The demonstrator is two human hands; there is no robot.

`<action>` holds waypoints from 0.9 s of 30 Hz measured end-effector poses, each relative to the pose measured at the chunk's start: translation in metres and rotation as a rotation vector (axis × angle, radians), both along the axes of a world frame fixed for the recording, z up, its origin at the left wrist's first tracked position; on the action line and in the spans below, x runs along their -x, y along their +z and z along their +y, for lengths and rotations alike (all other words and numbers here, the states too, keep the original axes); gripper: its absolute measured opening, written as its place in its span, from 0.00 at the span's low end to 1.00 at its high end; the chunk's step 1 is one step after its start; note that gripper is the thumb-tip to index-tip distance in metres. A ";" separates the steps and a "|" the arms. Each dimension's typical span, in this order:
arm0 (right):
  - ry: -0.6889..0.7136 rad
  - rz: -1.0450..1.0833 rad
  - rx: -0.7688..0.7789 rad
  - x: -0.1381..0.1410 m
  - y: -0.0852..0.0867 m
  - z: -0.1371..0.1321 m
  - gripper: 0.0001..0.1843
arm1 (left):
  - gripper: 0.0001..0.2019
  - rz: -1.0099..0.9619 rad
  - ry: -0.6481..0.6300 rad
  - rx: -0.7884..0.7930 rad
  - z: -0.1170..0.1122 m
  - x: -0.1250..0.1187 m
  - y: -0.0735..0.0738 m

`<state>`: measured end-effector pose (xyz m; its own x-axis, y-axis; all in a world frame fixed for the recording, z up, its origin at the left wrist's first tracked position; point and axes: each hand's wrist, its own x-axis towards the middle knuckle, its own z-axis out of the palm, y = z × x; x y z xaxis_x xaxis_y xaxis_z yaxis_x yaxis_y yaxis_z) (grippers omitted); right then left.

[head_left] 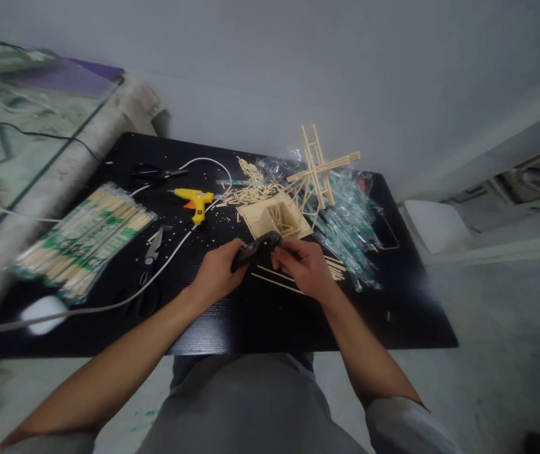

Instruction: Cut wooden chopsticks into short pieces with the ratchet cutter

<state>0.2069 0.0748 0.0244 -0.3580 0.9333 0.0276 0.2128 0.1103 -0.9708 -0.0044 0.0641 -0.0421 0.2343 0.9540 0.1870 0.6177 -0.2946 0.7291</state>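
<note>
My left hand (217,272) is closed round a dark hand tool (257,248), which looks like a pair of cutters, over the middle of the black table (260,321). My right hand (302,265) is closed beside the tool's far end, pinching something thin that I cannot make out. Loose wooden sticks (274,279) lie on the table under both hands. Just beyond them stands a small open box built of sticks (275,216), with a stick windmill frame (320,167) behind it.
A yellow glue gun (195,200) with a white cord lies at centre left. Scissors (152,247) and a second black pair (152,171) lie nearby. A wrapped bundle of chopsticks (85,236) sits at left, and empty green-printed wrappers (348,217) at right. A glass-topped table (19,145) stands at far left.
</note>
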 end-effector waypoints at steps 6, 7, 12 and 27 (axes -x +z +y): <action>0.096 0.236 0.319 -0.004 -0.005 0.003 0.22 | 0.01 -0.013 -0.039 0.003 -0.001 0.001 0.006; 0.098 0.254 0.346 -0.004 -0.006 0.003 0.22 | 0.01 -0.013 -0.037 0.011 -0.001 0.001 0.006; 0.069 0.262 0.346 -0.002 -0.004 0.002 0.22 | 0.03 -0.001 -0.021 0.022 -0.001 0.000 0.008; -0.250 -0.010 -0.134 0.009 -0.011 -0.013 0.06 | 0.03 -0.041 -0.012 0.018 0.000 -0.001 0.000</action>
